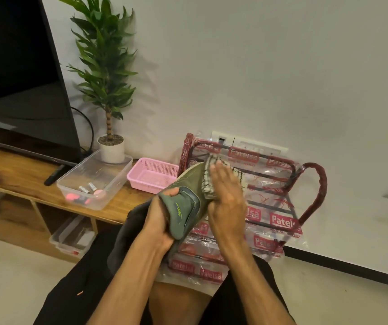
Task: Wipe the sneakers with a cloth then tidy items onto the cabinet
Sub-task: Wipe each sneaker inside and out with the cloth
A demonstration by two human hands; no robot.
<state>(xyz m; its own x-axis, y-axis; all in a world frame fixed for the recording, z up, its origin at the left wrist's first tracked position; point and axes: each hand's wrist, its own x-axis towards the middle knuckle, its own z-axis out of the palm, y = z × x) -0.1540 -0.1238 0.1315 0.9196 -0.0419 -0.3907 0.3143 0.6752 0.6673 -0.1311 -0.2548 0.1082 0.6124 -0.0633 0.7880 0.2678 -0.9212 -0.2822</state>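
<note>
A: Black shorts point(75, 277) low in frame, and above the lap the left hand point(159, 219) wraps the green sneaker point(188, 191) by its heel.
B: Right hand point(226, 195), fingers straight, presses the cloth point(208, 181) flat on its side, in front of the wrapped rack point(282, 202), beside the cabinet point(24, 177).

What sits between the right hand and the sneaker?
A white cloth: the flat right hand presses it against the green sneaker. Seen in the head view.

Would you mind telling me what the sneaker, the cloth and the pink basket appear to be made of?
Sneaker: likely olive suede or canvas, matte.
Cloth: seemingly woven cotton, nubbly pale weave with dark stitching.
Pink basket: moulded plastic, smooth with mesh-perforated walls.
</note>
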